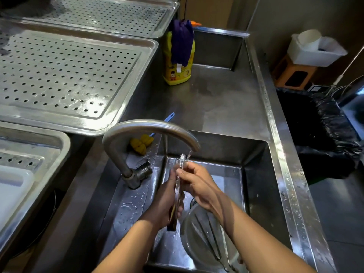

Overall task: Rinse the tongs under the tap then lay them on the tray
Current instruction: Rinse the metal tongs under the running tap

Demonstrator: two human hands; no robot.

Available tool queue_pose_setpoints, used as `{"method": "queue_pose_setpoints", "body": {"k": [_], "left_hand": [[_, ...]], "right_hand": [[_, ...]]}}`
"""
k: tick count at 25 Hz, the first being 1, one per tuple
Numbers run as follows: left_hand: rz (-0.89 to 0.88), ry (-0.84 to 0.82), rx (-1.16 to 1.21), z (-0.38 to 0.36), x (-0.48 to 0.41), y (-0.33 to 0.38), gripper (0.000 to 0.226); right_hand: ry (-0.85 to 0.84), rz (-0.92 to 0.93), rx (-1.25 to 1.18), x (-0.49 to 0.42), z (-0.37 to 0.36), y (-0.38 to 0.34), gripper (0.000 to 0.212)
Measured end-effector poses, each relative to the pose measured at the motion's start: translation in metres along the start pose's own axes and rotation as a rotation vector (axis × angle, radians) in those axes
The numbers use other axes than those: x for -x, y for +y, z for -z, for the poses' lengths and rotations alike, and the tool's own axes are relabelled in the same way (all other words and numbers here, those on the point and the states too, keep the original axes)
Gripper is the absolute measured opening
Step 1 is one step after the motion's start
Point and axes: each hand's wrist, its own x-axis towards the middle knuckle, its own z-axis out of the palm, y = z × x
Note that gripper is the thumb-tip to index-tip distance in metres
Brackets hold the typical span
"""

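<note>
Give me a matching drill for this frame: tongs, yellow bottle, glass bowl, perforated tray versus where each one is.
1 tongs
2 yellow bottle
3 glass bowl
4 perforated tray

A on the counter behind the sink, purple cloth draped over it
B left of the tap, outside the sink
C under the running tap, gripped by the left hand
D on the sink floor, utensils in it

Pairs: 1-C, 2-A, 3-D, 4-B
</note>
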Motion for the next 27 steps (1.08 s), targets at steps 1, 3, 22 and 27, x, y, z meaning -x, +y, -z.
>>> {"method": "queue_pose_setpoints", "body": {"k": [1, 3, 22, 27], "left_hand": [[-0.022, -0.005, 0.02, -0.004, -0.002, 0.001, 0.077], [-0.073, -0.058, 0.083, -0.01, -0.007, 0.004, 0.079], [-0.467, 0.196, -0.099, -0.05, -0.035, 0.01, 0.017], [-0.485, 0.328, -0.232, -0.039, -0.042, 0.035, 0.041]], "right_hand": [[0.002, 0.004, 0.067, 0.0, 0.001, -0.001, 0.015], [0.139, 0.03, 0.21, -0.006, 0.005, -0.008, 0.034], [0.193, 0.105, 0.297, 0.053, 0.02, 0.031, 0.033], [0.223, 0.308, 0.52, 0.065, 0.027, 0.028, 0.025]]}}
